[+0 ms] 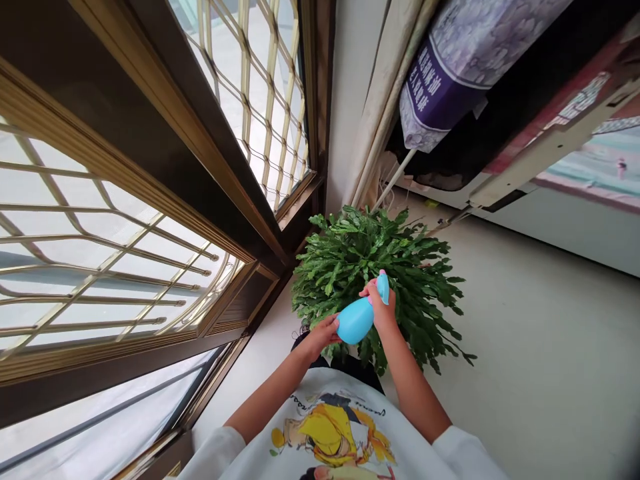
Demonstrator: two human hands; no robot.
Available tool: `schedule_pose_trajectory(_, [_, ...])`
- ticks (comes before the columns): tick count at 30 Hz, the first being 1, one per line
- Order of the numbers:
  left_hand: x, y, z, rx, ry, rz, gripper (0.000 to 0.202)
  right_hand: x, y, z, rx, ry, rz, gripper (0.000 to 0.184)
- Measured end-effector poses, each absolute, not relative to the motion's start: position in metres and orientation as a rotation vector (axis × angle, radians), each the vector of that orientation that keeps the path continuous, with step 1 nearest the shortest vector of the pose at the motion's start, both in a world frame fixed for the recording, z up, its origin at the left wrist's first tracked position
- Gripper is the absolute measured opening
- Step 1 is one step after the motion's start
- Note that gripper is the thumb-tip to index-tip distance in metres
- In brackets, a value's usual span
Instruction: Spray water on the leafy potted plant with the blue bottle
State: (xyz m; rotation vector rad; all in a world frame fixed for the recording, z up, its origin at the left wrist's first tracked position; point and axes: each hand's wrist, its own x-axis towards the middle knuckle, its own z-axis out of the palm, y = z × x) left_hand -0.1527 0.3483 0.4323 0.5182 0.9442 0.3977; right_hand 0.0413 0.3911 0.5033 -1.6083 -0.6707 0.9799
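Over the plant (335, 267) tilts a rounded sky-blue, pink-tipped spray bottle (356, 321).

Strong daylight enters from the left, and the glass panes (227, 80) are almost white with glare. The door frame (125, 110) stays dark. The blue balloon (356, 321) is softly lit and fairly sharp. Toward the edges, the wide lens stretches shapes; the lower right corner darkens.

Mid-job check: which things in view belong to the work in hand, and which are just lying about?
In the work:
- light-blue rounded plastic spray bottle, held by left hand and right hand
- bushy green leafy plant around it, probably

Just around:
- purple-and-lilac printed cover
- cream curtain
- brown door with gold lattice
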Motion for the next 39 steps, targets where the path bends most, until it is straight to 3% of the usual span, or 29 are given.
schedule_pose_trajectory(8, [-0.125,0.328,0.433,0.529,0.941,0.301,0.105,0.078,0.351,0.501,-1.633,-0.543,0.941,0.032])
schedule_pose_trajectory(13, [-0.11,0.314,0.437,0.56,0.93,0.248,0.099,0.093,0.328,0.5,-1.648,-0.474,0.921,0.04])
schedule_pose_trajectory(24, [-0.041,0.247,0.43,0.518,0.883,0.114,0.099,0.158,0.237,0.514,-1.742,-0.544,0.899,0.035])
schedule_pose_trajectory(31, [-0.005,0.234,0.435,0.54,0.809,-0.085,0.087,0.188,0.193,0.516,-1.771,-0.538,0.709,0.036])
schedule_pose_trajectory(39, [0.059,0.217,0.425,0.528,0.799,-0.235,0.073,0.243,0.157,0.501,-1.77,-0.449,0.721,0.041])
